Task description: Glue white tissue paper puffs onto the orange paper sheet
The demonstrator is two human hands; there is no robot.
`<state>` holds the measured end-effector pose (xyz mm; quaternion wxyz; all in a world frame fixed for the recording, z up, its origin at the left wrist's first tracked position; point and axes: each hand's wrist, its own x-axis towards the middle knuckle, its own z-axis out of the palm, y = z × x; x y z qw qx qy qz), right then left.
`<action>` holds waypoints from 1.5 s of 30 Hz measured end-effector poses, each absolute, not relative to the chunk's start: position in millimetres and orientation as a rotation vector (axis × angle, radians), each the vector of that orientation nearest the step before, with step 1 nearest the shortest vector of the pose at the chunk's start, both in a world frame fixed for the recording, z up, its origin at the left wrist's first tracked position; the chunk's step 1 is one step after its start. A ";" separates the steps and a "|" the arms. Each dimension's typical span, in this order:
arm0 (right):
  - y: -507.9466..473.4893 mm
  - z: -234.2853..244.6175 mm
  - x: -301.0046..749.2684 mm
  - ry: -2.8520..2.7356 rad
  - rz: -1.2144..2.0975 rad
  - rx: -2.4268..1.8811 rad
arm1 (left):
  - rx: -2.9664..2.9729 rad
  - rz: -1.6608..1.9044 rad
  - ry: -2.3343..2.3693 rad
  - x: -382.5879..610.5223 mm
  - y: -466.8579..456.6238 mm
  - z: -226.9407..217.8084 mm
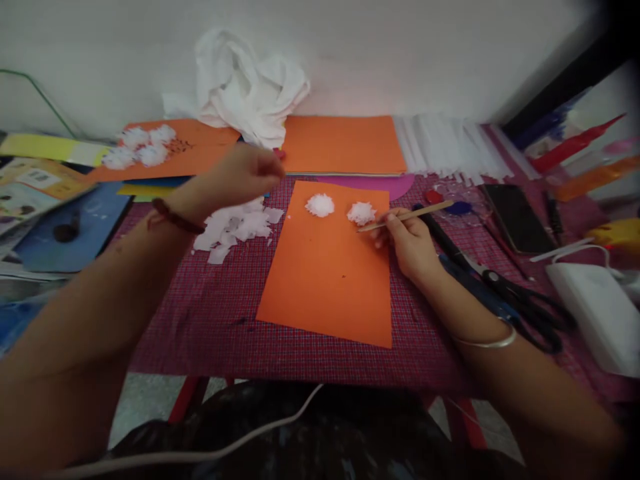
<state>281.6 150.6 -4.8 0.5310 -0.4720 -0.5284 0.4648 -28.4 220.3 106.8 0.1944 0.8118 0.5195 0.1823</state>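
In my right hand (411, 245) is a thin wooden stick (433, 209), gripped between thumb and fingers. Its tip points left, just below the right one of two white fluffy paper tufts. That tuft (361, 213) and the left tuft (320, 205) lie near the top of an orange sheet (327, 273). My left hand (250, 172) is raised above the table, left of the sheet, with its fingers pinched together; whatever is in them cannot be made out. Below it lies a pile of torn white paper pieces (237, 228).
A second orange sheet (210, 139) with several white tufts lies at the back left, beside a crumpled white cloth (245, 83). White strips (445, 147) lie at the back right. Black-handled scissors (525, 300), a phone (517, 217) and a white box-like device (597, 317) are on the right.
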 end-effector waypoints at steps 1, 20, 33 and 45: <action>150.6 -5.1 281.8 -1.269 1.102 -1.135 | 2.364 0.391 1.455 -33.6 214.4 97.1; 152.3 -8.9 283.0 -1.312 1.109 -1.119 | 2.345 0.516 1.760 -47.7 202.3 46.1; 152.2 -6.1 280.0 -1.324 1.136 -1.096 | 2.259 0.827 1.716 -30.6 188.2 59.9; 152.9 -5.2 279.2 -1.290 1.105 -1.124 | 1.151 1.030 1.103 35.2 198.3 71.7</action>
